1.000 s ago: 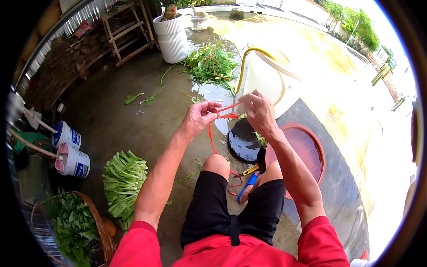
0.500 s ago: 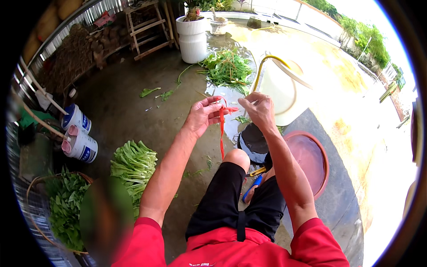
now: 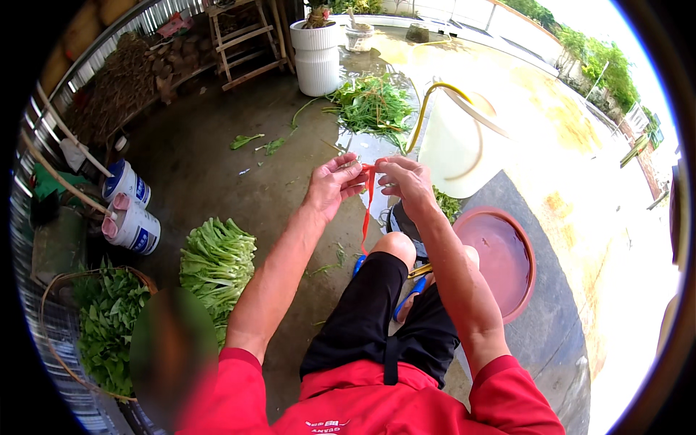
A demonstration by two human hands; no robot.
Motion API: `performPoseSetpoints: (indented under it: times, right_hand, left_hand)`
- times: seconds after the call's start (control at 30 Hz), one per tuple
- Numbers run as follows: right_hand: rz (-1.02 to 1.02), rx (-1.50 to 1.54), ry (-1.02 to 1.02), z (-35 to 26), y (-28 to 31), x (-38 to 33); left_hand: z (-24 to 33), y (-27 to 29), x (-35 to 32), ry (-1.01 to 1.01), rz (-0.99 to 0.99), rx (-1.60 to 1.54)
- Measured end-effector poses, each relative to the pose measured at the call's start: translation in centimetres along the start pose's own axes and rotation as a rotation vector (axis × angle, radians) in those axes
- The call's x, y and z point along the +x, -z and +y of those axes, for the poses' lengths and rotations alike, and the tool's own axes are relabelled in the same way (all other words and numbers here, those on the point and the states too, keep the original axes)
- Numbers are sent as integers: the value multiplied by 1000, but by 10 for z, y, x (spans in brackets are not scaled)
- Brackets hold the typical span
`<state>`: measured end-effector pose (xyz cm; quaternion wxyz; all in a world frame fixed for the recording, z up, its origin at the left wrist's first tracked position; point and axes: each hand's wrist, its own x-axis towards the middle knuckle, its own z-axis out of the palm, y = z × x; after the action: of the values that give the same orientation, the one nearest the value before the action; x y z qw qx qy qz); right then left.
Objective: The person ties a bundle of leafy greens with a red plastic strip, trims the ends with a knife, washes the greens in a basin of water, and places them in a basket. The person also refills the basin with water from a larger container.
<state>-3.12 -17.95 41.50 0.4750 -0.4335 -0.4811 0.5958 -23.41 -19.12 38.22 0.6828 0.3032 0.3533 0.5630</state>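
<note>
A thin red plastic strip [image 3: 368, 203] is stretched between my two hands, with one long tail dangling toward my knee. My left hand [image 3: 333, 185] pinches the strip between thumb and fingertips. Close beside it, my right hand [image 3: 407, 181] has its thumb and forefinger closed on the strip's other side, the remaining fingers curled loosely. Below my right hand a dark round tub [image 3: 401, 220] is partly hidden by my forearm and knee. Left of my left forearm lies a pile of leafy green vegetables [image 3: 216, 264], stalks upward, on the wet floor.
A basket of dark leafy greens [image 3: 112, 326] stands at lower left, near white buckets [image 3: 130, 225]. To the right are a reddish basin of water [image 3: 500, 264] and a large pale tub [image 3: 460, 145] with a yellow hose [image 3: 423, 109]. Cut greens [image 3: 373, 105] lie ahead, beside a white planter [image 3: 315, 61].
My right hand has come in to the left and taken hold of the red strip, which was bunched at my left fingertips. The strip is now drawn between both hands.
</note>
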Motion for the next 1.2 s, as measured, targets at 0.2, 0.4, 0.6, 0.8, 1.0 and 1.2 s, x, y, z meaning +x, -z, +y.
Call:
performPoseSetpoints:
  times: [0.2,0.4,0.6,0.8,1.0,1.2]
  right_hand:
    - [-68,63,-74,5,-4,-7]
    - [-156,-71,-127,3,-10,-11]
    - [110,-373,153,16,24,12]
    - [38,-668,195,14,103,25]
    - [-219,-773,10,-12,129,9]
    - [-97,-820,113,-19,208,1]
  left_hand:
    - [-12,3,-4,1,8,-62]
    - [-10,9,-3,-98,83,75]
    - [8,58,6,-127,253,281]
    - [33,112,19,-55,347,206]
    - [89,128,77,-175,334,98]
    - [221,261,156,-322,514,109]
